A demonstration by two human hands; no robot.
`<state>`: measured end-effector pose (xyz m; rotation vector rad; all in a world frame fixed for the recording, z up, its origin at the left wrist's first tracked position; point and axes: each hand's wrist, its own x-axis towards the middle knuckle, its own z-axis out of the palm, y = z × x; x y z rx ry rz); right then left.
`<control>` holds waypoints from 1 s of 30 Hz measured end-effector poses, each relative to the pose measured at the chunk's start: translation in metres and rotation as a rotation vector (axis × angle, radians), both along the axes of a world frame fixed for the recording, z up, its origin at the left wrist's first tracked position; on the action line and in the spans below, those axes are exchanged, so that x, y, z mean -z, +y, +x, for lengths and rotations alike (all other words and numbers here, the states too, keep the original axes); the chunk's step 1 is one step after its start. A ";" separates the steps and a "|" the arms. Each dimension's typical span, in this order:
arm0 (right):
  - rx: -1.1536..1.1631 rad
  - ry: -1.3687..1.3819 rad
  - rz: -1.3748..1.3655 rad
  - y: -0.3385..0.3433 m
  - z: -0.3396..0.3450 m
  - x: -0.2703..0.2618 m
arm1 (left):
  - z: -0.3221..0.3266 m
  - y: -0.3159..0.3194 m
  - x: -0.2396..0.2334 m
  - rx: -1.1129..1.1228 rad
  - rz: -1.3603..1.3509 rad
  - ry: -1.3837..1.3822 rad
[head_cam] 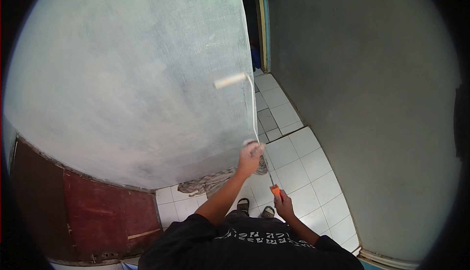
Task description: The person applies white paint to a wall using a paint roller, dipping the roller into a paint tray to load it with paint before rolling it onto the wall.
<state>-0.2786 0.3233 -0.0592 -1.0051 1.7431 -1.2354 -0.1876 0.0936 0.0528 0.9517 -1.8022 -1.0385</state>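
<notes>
A paint roller with a pale sleeve (230, 81) is raised at the partly whitened wall (147, 72), near the wall's right edge. I cannot tell whether the sleeve touches the surface. Its long bent metal frame (254, 112) runs down towards me. My left hand (250, 157) is closed around the frame partway along, its fingers blurred. A whitish patch shows at the top of that hand, too smeared to make out. Lower down, my right hand (283, 204) grips the orange handle (275, 190).
A crumpled striped cloth (213, 182) lies along the wall's foot on white floor tiles (290, 152). A low step edge (286, 134) crosses the floor. A grey wall (360, 105) rises on the right, a dark red panel (99, 211) stands lower left, and a narrow doorway (253, 17) opens ahead.
</notes>
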 end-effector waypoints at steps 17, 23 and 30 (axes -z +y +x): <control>-0.073 -0.162 -0.076 0.003 -0.018 -0.015 | -0.002 -0.007 -0.015 -0.036 -0.106 -0.034; -0.094 -0.173 -0.090 0.001 -0.029 -0.030 | -0.003 -0.015 -0.033 -0.065 -0.099 0.044; -0.257 -0.339 -0.394 -0.067 -0.016 -0.166 | -0.001 -0.060 -0.197 -0.085 -0.302 0.079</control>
